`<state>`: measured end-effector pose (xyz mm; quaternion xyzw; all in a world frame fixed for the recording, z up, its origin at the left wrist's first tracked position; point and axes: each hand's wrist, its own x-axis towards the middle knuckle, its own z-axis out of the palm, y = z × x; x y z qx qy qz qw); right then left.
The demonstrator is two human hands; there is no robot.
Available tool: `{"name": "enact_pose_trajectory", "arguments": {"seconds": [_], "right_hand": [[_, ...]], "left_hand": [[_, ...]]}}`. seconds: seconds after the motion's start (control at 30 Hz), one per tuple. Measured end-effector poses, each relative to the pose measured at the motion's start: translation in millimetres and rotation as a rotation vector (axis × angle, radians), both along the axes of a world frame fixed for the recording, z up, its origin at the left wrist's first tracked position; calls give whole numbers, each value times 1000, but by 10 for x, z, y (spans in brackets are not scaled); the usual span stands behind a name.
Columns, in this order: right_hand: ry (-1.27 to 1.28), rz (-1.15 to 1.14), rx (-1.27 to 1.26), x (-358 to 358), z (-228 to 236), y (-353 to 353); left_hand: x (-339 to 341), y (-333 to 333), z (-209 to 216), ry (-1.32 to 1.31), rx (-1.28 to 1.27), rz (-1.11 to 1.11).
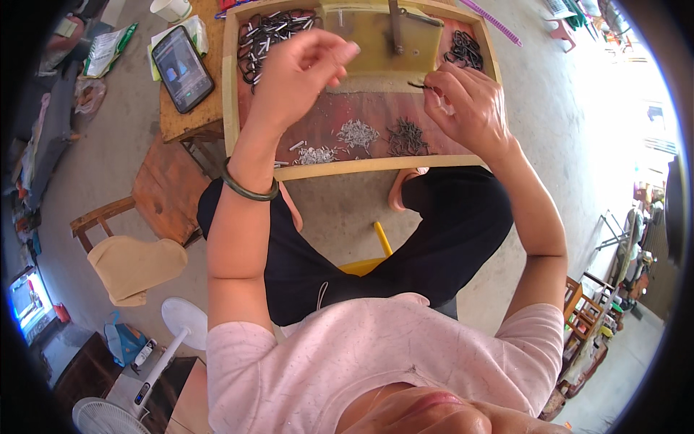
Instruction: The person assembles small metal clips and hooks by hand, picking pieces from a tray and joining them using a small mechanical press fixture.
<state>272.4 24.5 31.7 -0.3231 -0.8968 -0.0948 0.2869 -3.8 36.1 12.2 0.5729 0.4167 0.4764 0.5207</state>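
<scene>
One wood-rimmed tray (376, 167) carries a yellow board (421, 48) at its far side. Good handling likely means a light pinch near one end, tip left clear. The left hand (298, 71) curls loosely, and whether it holds anything I cannot tell; the right hand (468, 103) narrowly pinches a thin dark strip (417, 85) beside the board's near right corner.
</scene>
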Motion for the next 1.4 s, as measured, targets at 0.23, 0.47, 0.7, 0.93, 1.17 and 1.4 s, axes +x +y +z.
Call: {"name": "enact_pose_trajectory", "arguments": {"seconds": [0.23,0.47,0.7,0.93,1.17,1.4], "right_hand": [[20,151,213,-477,82,239],[90,132,178,-587,-17,426],[212,6,-130,-742,234,367],[184,-17,-251,-758,326,458],[235,-95,-103,-824,98,631],[227,-113,-93,-839,66,637]], "left_hand": [[-66,80,34,-68,-212,-301],[-150,200,9,-150,-225,-289],[-34,298,-73,-79,-77,-120],[-41,320,-30,-82,-43,-63],[69,553,-122,128,-23,153],[107,580,-254,186,116,225]]}}
